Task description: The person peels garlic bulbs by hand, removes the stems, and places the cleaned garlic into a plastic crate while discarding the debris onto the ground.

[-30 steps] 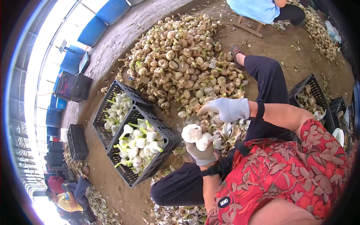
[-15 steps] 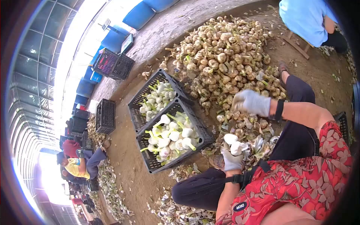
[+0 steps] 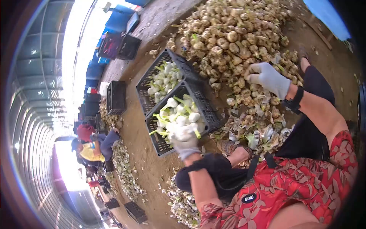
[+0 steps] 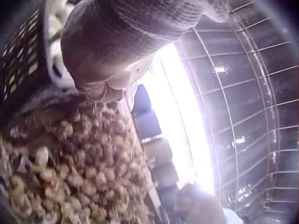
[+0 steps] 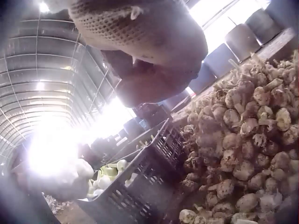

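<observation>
My gloved left hand (image 3: 186,147) is at the near rim of the closer black crate (image 3: 213,124), holding cleaned white garlic bulbs (image 3: 181,134), blurred by motion. Trimmed white garlic with green stems (image 3: 182,119) fills this crate. In the left wrist view, the curled glove fingers (image 4: 110,51) cover most of what they hold. My gloved right hand (image 3: 268,79) is over the near side of the heap of unpeeled garlic (image 3: 232,42), fingers loosely bent. The right wrist view has its bent glove fingers (image 5: 145,37) beside the heap, with no bulb visible between them.
A second black crate (image 3: 143,91) with white garlic adjoins the first. Peeled skins (image 3: 263,137) lie between my legs. Black crates (image 3: 116,97) stand farther left, near a seated person in yellow (image 3: 92,151). Part of someone in blue (image 3: 328,17) shows at upper right.
My left hand has carried the bulbs from over my lap to the crate. The right hand has moved from near the left hand out over the heap. The head view has shifted.
</observation>
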### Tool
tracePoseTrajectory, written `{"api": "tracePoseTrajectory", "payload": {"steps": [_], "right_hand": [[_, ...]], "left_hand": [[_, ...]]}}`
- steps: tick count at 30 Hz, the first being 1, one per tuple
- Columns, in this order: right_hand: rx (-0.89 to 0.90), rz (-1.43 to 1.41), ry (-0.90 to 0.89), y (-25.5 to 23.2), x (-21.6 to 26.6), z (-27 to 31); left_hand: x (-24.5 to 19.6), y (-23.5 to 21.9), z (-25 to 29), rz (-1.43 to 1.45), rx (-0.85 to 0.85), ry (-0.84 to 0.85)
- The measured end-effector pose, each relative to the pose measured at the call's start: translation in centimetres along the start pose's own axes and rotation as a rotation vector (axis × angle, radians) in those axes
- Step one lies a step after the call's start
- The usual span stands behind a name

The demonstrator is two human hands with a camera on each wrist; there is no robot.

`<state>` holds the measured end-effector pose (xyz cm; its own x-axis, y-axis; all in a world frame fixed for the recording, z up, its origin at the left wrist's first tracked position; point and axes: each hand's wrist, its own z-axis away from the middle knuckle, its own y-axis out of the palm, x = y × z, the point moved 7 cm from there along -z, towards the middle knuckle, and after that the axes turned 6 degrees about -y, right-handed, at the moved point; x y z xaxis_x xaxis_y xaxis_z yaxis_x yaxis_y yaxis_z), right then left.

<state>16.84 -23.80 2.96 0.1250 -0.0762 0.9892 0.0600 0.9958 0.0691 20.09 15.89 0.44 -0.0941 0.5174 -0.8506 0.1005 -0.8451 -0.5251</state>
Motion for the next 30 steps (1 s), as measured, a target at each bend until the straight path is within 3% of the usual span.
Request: {"api": "tracePoseTrajectory", "payload": {"steps": [1, 2, 3, 4, 6, 7, 8, 10, 11, 12, 13, 14, 15, 16, 18, 21, 22, 24, 26, 27, 29, 30], "right_hand": [[0.006, 0.135, -0.012, -0.3, 0.6, -0.3], [-0.04, 0.399, -0.485, -0.1, 2.3, -0.6], [-0.114, 0.438, -0.399, -0.7, 2.6, -0.3], [-0.128, 0.383, -0.384, -1.2, 3.1, 0.0], [-0.154, 0.271, -0.311, -2.7, 2.7, -0.2], [-0.169, 0.234, -0.218, -3.5, 3.2, 0.3], [-0.176, 0.193, -0.137, -4.4, 3.8, 0.8], [-0.189, 0.108, -0.121, -5.4, 3.7, 0.8], [-0.192, 0.064, -0.124, -5.8, 3.7, 0.9], [-0.214, 0.061, -0.138, -6.3, 4.2, 1.3], [-0.235, 0.056, -0.152, -6.8, 4.7, 1.8], [-0.255, 0.051, -0.167, -7.4, 4.8, 2.0], [-0.258, 0.066, -0.206, -7.7, 4.5, 1.6], [-0.249, 0.067, -0.203, -8.0, 4.5, 1.5], [-0.239, 0.069, -0.19, -8.8, 5.2, 2.1], [-0.287, 0.098, -0.231, -9.7, 5.5, 2.1], [-0.306, 0.07, -0.248, -10.0, 5.8, 2.2], [-0.287, 0.099, -0.209, -10.0, 5.9, 2.4], [-0.272, 0.124, -0.202, -9.8, 6.1, 2.7], [-0.273, 0.138, -0.213, -9.7, 5.9, 2.8], [-0.247, 0.227, -0.265, -8.8, 5.4, 2.8], [-0.218, 0.366, -0.155, -8.3, 4.5, 3.1]], "left_hand": [[-4.1, -2.4, -0.2, -0.595, -0.199, 0.165], [-1.6, -5.0, -1.7, -0.712, -0.321, 0.009], [0.9, -6.6, -3.0, -0.692, -0.463, 0.051], [2.3, -6.2, -3.8, -0.516, -0.424, -0.006], [3.8, -1.7, -3.9, 0.673, -0.219, -0.33], [3.4, 1.5, -3.0, 0.901, -0.103, -0.382], [4.4, 4.2, -3.1, 1.022, 0.053, -0.365], [1.1, 12.7, 1.3, 0.513, 0.259, -0.27], [-0.2, 17.1, 4.4, 0.727, 0.3, -0.49], [0.7, 20.0, 6.0, 0.518, 0.277, -0.545], [4.1, 23.0, 6.3, 0.241, 0.421, -0.382], [5.3, 26.2, 6.8, -0.301, 0.461, 0.038], [7.1, 28.0, 8.6, -0.562, 0.432, 0.364], [7.2, 29.6, 9.9, -0.819, 0.542, 0.248], [7.7, 31.1, 11.5, -1.009, 0.654, 0.168], [9.0, 30.5, 11.1, -1.005, 0.679, -0.109], [9.3, 29.6, 10.7, -0.972, 0.591, -0.088], [12.7, 27.1, 9.9, -0.93, 0.58, -0.083], [14.9, 25.0, 9.7, -0.913, 0.656, -0.269], [16.5, 23.7, 9.5, -0.847, 0.585, -0.319], [16.3, 22.0, 9.9, -0.316, 0.394, -0.791], [16.3, 21.4, 10.5, -0.029, 0.291, -1.002]]}}
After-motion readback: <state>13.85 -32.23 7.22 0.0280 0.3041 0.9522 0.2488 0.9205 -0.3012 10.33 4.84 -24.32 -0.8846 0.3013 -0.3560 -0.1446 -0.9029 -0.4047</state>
